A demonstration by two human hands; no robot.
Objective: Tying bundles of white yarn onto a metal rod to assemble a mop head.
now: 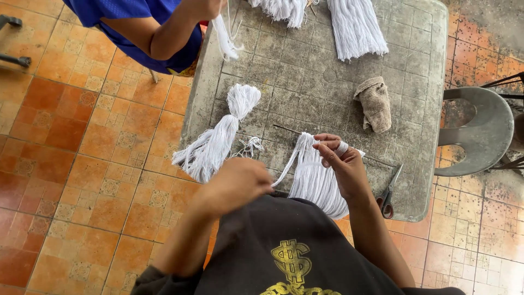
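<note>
The yarn bundle hangs over the table's near edge. It looks soft, light and limp, best gripped at its bound top. The right hand pinches that top; the left hand is closed on a taut strand. Scissors lie right, a finished tassel left, a rag beyond.

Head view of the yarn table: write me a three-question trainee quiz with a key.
1. True or false: the scissors lie at the table's near right edge.
2. Which hand pinches the top of the white yarn bundle? A left hand B right hand
3. Fill in: the tied tassel lies to the ___ of that bundle.

Key: 1 true; 2 B; 3 left. The left hand pulls a strand taut from the bundle. A brown rag lies further back.
</note>
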